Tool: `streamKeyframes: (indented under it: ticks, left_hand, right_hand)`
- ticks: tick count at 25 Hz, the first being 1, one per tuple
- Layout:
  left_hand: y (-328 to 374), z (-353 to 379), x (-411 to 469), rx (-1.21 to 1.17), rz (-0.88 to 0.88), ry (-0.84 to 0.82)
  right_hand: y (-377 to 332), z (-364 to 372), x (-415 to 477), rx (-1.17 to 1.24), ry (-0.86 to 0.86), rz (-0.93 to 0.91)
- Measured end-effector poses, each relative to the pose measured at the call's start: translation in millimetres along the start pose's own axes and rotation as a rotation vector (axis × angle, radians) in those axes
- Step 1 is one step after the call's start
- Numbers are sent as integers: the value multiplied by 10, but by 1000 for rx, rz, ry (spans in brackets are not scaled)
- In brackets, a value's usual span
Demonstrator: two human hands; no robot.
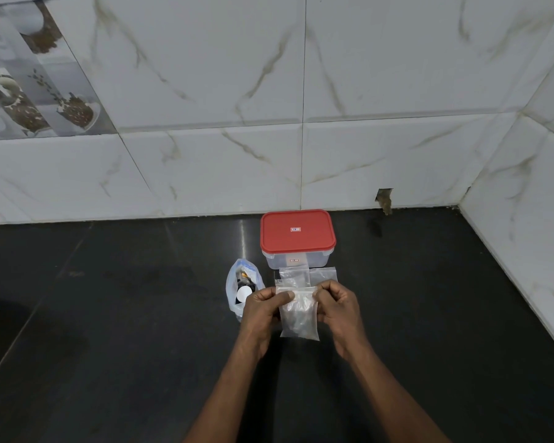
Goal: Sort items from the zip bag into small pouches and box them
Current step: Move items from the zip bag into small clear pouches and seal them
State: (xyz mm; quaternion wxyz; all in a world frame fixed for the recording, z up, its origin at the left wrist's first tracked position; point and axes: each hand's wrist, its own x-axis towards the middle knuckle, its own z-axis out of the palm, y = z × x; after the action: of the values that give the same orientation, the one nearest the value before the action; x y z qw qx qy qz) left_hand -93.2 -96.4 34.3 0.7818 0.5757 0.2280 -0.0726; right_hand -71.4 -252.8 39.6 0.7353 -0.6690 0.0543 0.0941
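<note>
Ideally the left hand (262, 310) and right hand (339, 306), both pinching the small pouch (298, 314) at its top edge, peel its 2 lips apart evenly.

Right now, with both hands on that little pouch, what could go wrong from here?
1. The box has its red lid on, so nothing can go in until a hand frees up.
2. The spare pouches lie loose just beyond the held pouch; the right hand could brush them off their spot.
3. The zip bag sits close by the left hand with its mouth apparently open; a nudge might spill its items.
</note>
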Motion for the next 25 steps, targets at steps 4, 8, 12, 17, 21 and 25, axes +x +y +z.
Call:
streamKeyframes:
  ticks: [4,8,12,17,21,25]
  left_hand:
    - [-29,-30,6,18,34,80]
    - [-30,-9,21,-24,52,112]
    - [-115,-27,8,-19,36,106]
    - [-199,29,123,-32,118,217]
    - [-342,47,81,503,338,338]
    - [-736,13,144,1205,588,97]
  right_hand:
    - [37,-28,4,43,-12,59]
    - [76,25,-89,9,-39,48]
    - [139,-72,-110,17,-80,98]
    - [255,-106,-145,-67,-128,116]
    - [384,-313,151,-75,316,121]
    - [355,-374,331,-173,247,106]
